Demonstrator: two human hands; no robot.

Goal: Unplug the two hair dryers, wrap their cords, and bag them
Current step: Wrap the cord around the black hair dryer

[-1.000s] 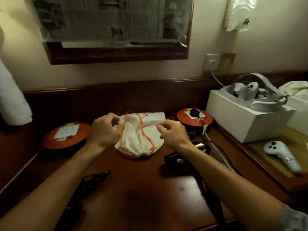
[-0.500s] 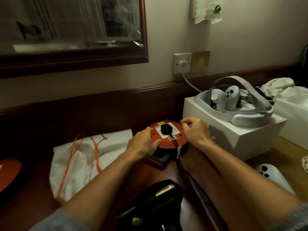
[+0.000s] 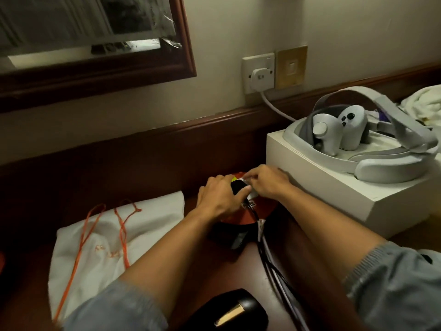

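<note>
We take this for a bedroom or hotel room, at a dark wooden desk [image 3: 148, 254] set against a cream wall [image 3: 238, 25] with a wood rail along it. A wood-framed mirror [image 3: 95, 44] hangs above, beside a wall socket [image 3: 259, 72] with a white plug in it, and a white towel [image 3: 422, 101], or perhaps some other cloth, lies at the far right. A VR headset [image 3: 372, 149] on a white box [image 3: 334, 192] adds a lived-in touch.
</note>
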